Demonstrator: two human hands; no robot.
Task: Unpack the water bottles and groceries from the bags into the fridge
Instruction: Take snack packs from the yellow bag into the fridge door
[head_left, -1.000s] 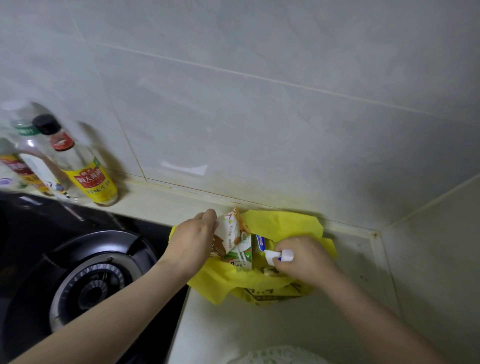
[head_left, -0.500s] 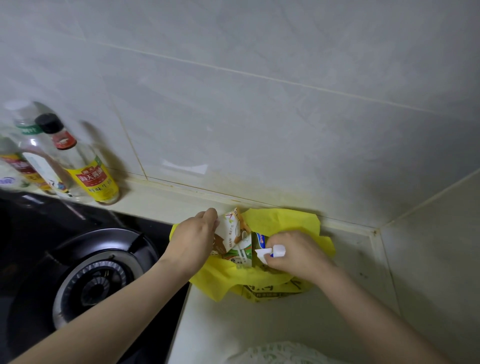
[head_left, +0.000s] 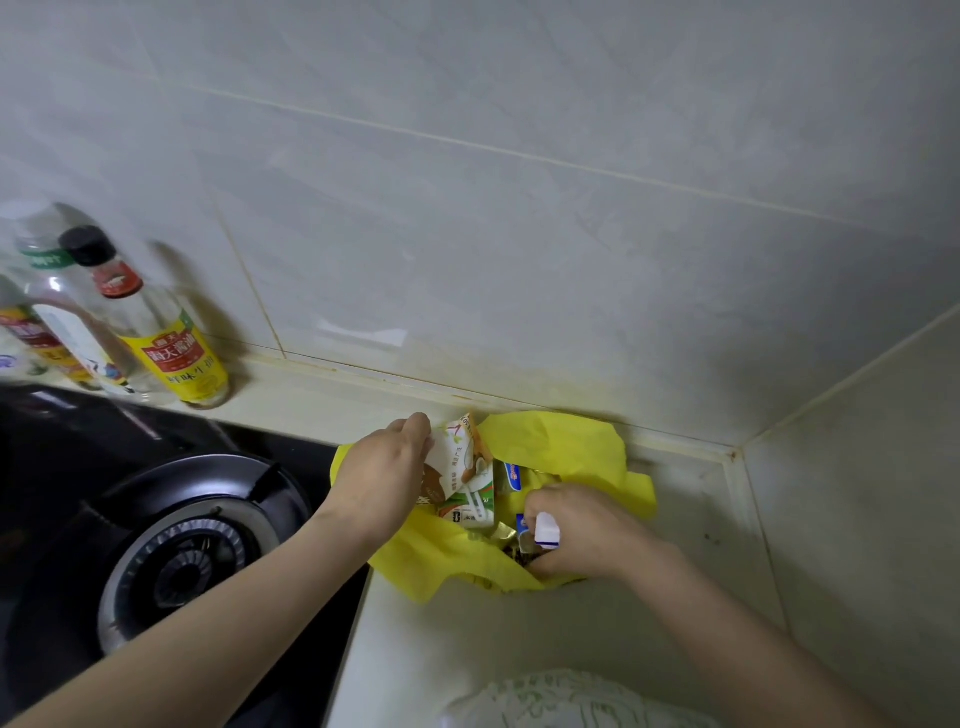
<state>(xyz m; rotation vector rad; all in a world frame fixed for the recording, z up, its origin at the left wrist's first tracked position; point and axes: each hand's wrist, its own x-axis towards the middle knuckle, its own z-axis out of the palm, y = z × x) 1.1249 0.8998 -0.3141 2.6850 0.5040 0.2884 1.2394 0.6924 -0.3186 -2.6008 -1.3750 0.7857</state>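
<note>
A yellow plastic bag (head_left: 571, 447) lies open on the pale counter (head_left: 467, 639) against the tiled wall. My left hand (head_left: 379, 478) grips a white, green and brown drink carton (head_left: 465, 478) standing up out of the bag. My right hand (head_left: 582, 530) is in the bag's mouth and pinches a small white and blue packet (head_left: 545, 530). More packets lie inside the bag, among them a blue-labelled one (head_left: 513, 475) and gold wrappers (head_left: 501, 532); most are hidden by my hands.
A black gas hob with a round burner (head_left: 182, 561) lies left of the bag. Sauce bottles, one with a yellow label (head_left: 171, 348), stand by the wall at the left. A white patterned bag (head_left: 561, 701) shows at the bottom edge. A side wall closes the right.
My right hand has shifted a little lower in the bag with the white and blue packet. My left hand keeps its grip on the carton.
</note>
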